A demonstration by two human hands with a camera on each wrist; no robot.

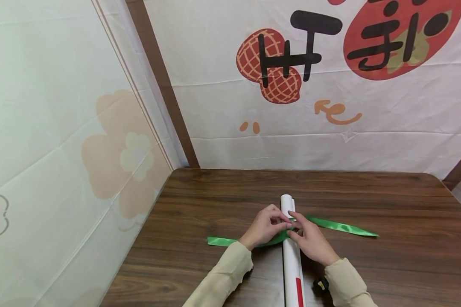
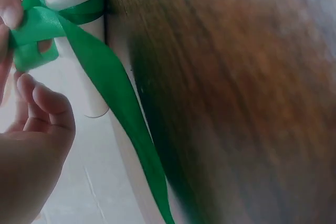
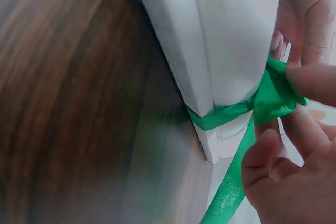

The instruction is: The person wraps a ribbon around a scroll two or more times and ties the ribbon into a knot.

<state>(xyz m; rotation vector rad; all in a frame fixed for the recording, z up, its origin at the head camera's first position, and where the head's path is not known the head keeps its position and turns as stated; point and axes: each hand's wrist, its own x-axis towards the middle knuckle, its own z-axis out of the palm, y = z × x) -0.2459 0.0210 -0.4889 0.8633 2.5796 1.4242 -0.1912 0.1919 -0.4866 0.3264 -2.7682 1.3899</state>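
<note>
A white paper roll (image 1: 291, 256) lies lengthwise on the table, with a green ribbon (image 1: 343, 227) wrapped round its upper part. Over the roll, my left hand (image 1: 266, 227) pinches the ribbon between thumb and fingertips from the left side. From the right, my right hand (image 1: 312, 241) pinches a folded part of the ribbon close to those fingertips. A band of ribbon (image 3: 226, 115) circles the roll snugly in the right wrist view. The left wrist view shows a loop and a long loose tail of ribbon (image 2: 123, 95). Fingers partly hide the crossing.
The brown wood-grain table (image 1: 199, 204) carries the roll, and both ribbon tails spread out to its sides. A small black object (image 1: 321, 284) sits by the right sleeve. Printed white cloth (image 1: 215, 98) hangs behind and to the left of the table.
</note>
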